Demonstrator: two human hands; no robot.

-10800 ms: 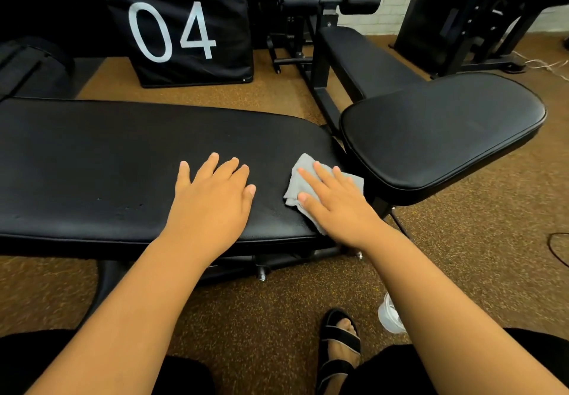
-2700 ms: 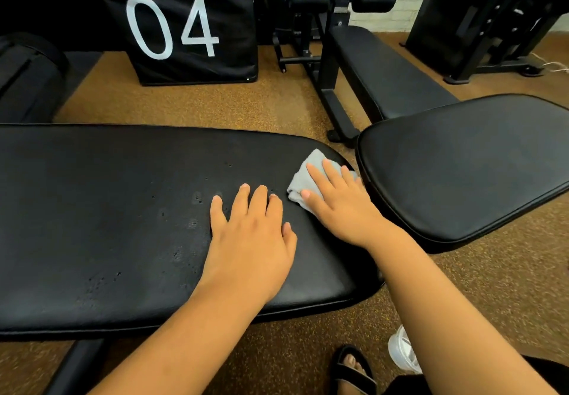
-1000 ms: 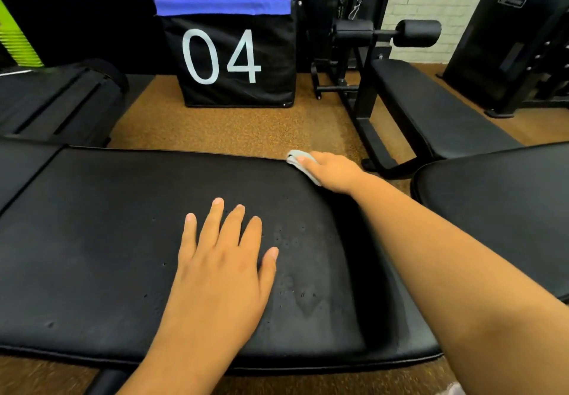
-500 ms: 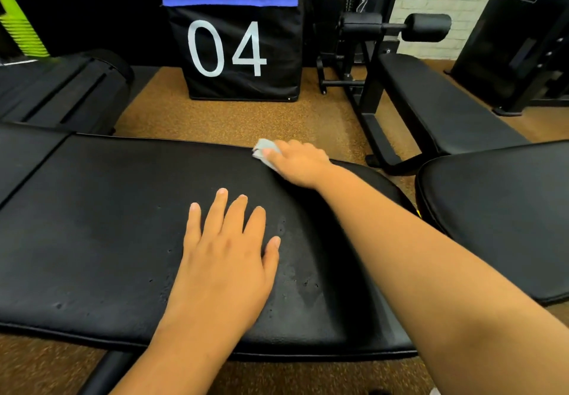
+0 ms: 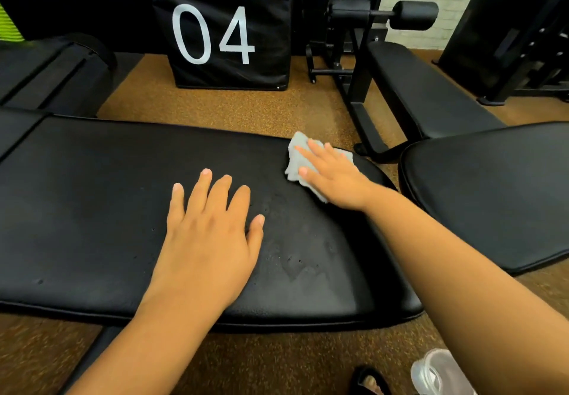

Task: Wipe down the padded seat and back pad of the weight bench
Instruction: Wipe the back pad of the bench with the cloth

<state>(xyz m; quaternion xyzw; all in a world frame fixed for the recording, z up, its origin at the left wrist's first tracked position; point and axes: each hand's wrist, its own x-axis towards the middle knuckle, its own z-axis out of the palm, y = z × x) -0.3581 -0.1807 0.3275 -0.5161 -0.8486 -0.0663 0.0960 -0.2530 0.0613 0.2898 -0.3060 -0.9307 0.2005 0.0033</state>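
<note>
The long black back pad (image 5: 92,210) of the weight bench lies across the view, with wet streaks near its right end. The black seat pad (image 5: 492,197) sits apart to its right. My left hand (image 5: 209,240) rests flat on the middle of the back pad, fingers straight and spread. My right hand (image 5: 335,176) presses a small grey cloth (image 5: 295,157) flat against the pad's far right corner with straight fingers. Part of the cloth is hidden under the palm.
A black box marked 04 (image 5: 228,37) stands on the brown floor behind the bench. Another black bench with roller pads (image 5: 415,87) stands at the back right. A clear bottle (image 5: 437,373) and a sandalled foot (image 5: 369,382) are at the bottom right. Dark mats (image 5: 46,71) lie at the left.
My right hand has slid the cloth to the right and slightly nearer along the pad's far edge, and its fingers now lie flat. The left hand has stayed in place.
</note>
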